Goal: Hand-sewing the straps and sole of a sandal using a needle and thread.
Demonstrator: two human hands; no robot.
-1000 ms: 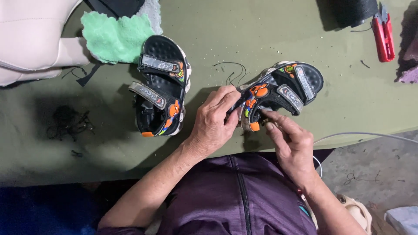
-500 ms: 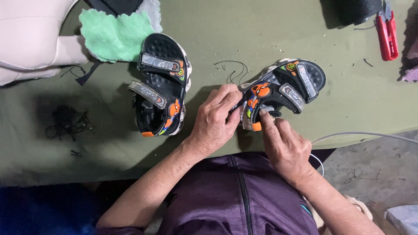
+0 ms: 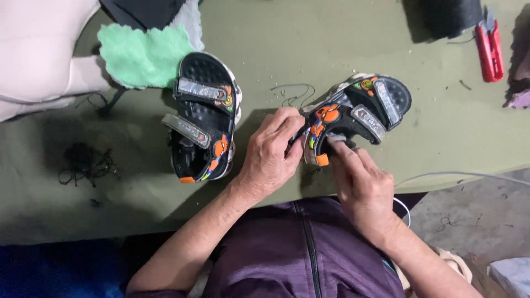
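Two small black sandals with orange trim and grey straps lie on a green table [image 3: 309,38]. My left hand [image 3: 270,154] grips the toe end of the right-hand sandal [image 3: 364,107], thumb and fingers around its front strap. My right hand [image 3: 361,185] presses its fingertips against the same sandal's front from below. The other sandal [image 3: 201,118] lies to the left, untouched, sole down with its straps fastened.
A green fuzzy cloth [image 3: 143,55] lies at the back left beside pale fabric [image 3: 38,55]. A red cutter [image 3: 490,49] and a dark spool [image 3: 450,16] sit at the back right. Loose black threads [image 3: 85,163] lie at the left. A white cord [image 3: 458,175] runs along the table's front edge.
My right hand has moved up from beside the sandal's toe until its fingertips press on the front strap. My left hand keeps its grip; the sandal has barely shifted.
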